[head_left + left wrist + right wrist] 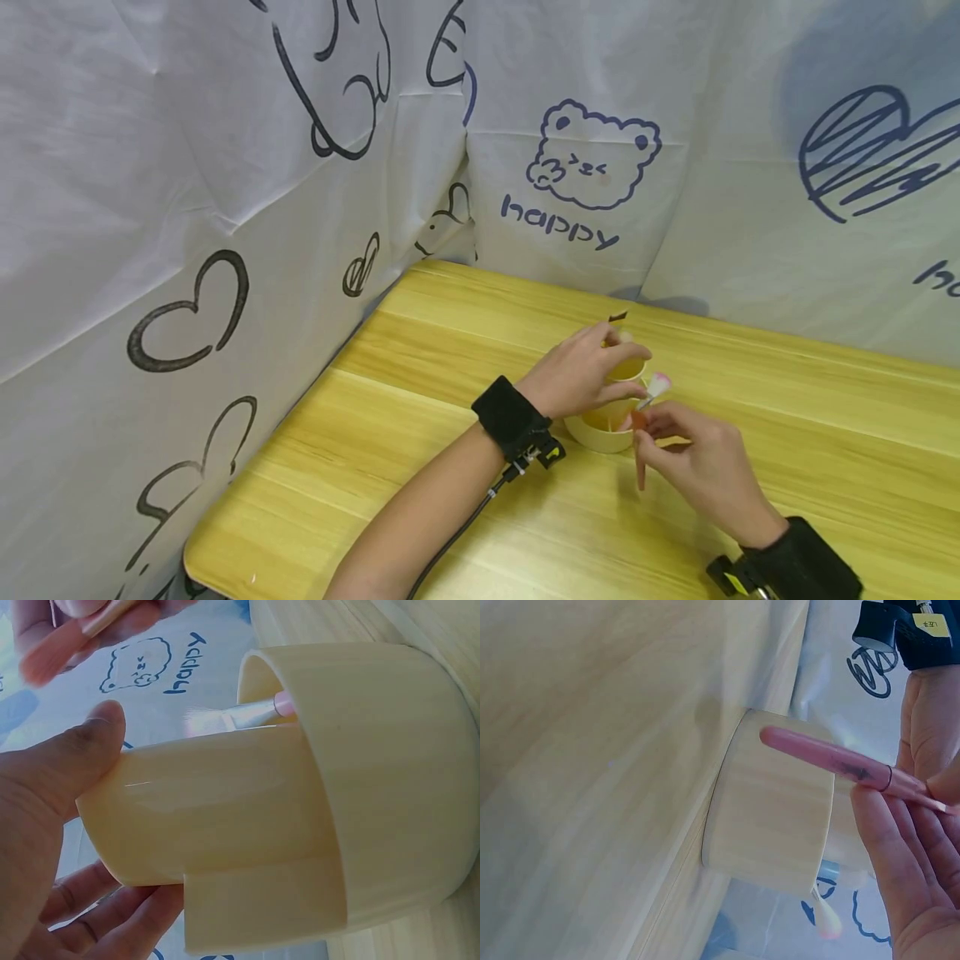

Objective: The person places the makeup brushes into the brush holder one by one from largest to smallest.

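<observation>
A cream-coloured brush holder [600, 440] stands on the table, a wide round cup with taller compartments rising from it. My left hand [581, 371] grips a tall compartment [217, 802] by its rim, thumb on one side and fingers on the other. A makeup brush with white and pink bristles [658, 383] leans out of the holder. In front of the cup, my right hand [705, 462] pinches another makeup brush, whose pink handle [810, 754] points down toward the table. Its reddish bristles [51, 660] show in the left wrist view.
The wood-grain table [420, 475] has a rounded corner at the near left. White cloth [300, 250] with drawn hearts and a bear hangs along the left and back edges. A small dark-tipped thing [617, 317] shows behind my left hand. A cable [457, 533] runs along the left forearm.
</observation>
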The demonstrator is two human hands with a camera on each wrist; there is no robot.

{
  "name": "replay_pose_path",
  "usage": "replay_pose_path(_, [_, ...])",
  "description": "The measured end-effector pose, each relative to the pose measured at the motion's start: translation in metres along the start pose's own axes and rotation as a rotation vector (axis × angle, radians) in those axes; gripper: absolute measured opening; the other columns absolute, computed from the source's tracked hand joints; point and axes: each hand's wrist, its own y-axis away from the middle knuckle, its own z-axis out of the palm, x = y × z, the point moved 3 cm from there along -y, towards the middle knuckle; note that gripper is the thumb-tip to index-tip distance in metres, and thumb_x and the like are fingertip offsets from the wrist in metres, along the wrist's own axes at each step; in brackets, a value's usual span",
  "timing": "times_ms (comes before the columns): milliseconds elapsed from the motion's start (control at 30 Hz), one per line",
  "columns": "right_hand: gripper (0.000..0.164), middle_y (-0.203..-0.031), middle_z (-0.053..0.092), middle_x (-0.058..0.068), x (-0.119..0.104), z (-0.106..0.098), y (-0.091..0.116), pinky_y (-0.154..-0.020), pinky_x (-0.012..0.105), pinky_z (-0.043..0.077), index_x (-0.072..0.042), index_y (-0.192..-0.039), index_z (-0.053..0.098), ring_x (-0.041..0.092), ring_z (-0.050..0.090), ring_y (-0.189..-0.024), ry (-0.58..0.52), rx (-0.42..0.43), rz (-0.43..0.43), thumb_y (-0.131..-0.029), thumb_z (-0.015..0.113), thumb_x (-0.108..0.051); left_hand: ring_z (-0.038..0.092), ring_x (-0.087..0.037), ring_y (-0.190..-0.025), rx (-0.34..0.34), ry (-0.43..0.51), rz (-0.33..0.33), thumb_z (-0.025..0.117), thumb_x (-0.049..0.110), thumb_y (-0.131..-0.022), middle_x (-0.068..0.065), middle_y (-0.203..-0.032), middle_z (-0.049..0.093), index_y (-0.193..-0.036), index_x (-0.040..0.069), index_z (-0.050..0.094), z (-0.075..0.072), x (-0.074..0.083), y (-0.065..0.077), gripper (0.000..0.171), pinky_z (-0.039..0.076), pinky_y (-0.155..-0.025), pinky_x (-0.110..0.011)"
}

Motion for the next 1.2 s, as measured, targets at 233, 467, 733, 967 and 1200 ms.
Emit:
replay_pose_path(233, [0.029,-0.088,0.077,0.004,0.0002,-0.0001,-0.0025,-0.066,0.008,0.056,-0.012,-0.1,0.073,-0.015,0.066,-0.084,-0.007,0.089,-0.021,-0.081,0.078,0.011,0.061,-0.011,-0.11,0.014,-0.015,0.013,0.066,0.051,-0.097,0.003,-0.128,0.066,-0.14,0.026,0.064,0.0006,-0.0002,0.0001,0.049,0.053,-0.094,-0.021])
replay_pose_path(467, [0.026,-0.091,0.077,0.009,-0.0013,-0.0007,-0.0049,-0.07,0.005,0.055,-0.007,-0.101,0.073,-0.025,0.06,-0.088,-0.017,0.15,-0.001,-0.082,0.078,0.01,0.061,-0.011,-0.108,0.023,-0.031,0.022,0.067,0.048,-0.099,0.002,-0.127,0.067,-0.139,0.026,0.064,0.0008,-0.0008,-0.0002,0.046,0.053,-0.092,-0.021])
replay_pose_path(733, [0.023,-0.096,0.077,0.014,-0.0013,0.0001,-0.0065,-0.073,0.002,0.053,-0.004,-0.102,0.073,-0.028,0.058,-0.091,-0.052,0.206,0.054,-0.084,0.078,0.009,0.062,-0.011,-0.104,0.043,-0.043,0.028,0.07,0.046,-0.097,0.0,-0.121,0.068,-0.137,0.025,0.065,0.0008,-0.0003,-0.0004,0.046,0.053,-0.087,-0.02])
replay_pose_path(967, [0.023,-0.093,0.076,0.015,-0.0029,0.0028,-0.0088,-0.071,0.003,0.054,-0.004,-0.099,0.074,-0.025,0.062,-0.091,-0.1,0.257,0.062,-0.082,0.078,0.011,0.062,-0.01,-0.103,0.04,-0.052,0.018,0.07,0.047,-0.097,0.0,-0.119,0.067,-0.137,0.026,0.065,0.0011,0.0003,-0.0009,0.046,0.053,-0.085,-0.019])
replay_pose_path(1200, [0.022,-0.093,0.074,0.015,-0.002,0.0058,-0.0096,-0.072,0.003,0.054,-0.002,-0.098,0.073,-0.024,0.063,-0.09,-0.114,0.281,0.06,-0.082,0.076,0.012,0.061,-0.01,-0.098,0.057,-0.065,0.021,0.071,0.048,-0.096,0.0,-0.114,0.065,-0.135,0.025,0.066,0.0013,0.0019,0.0001,0.045,0.051,-0.08,-0.017])
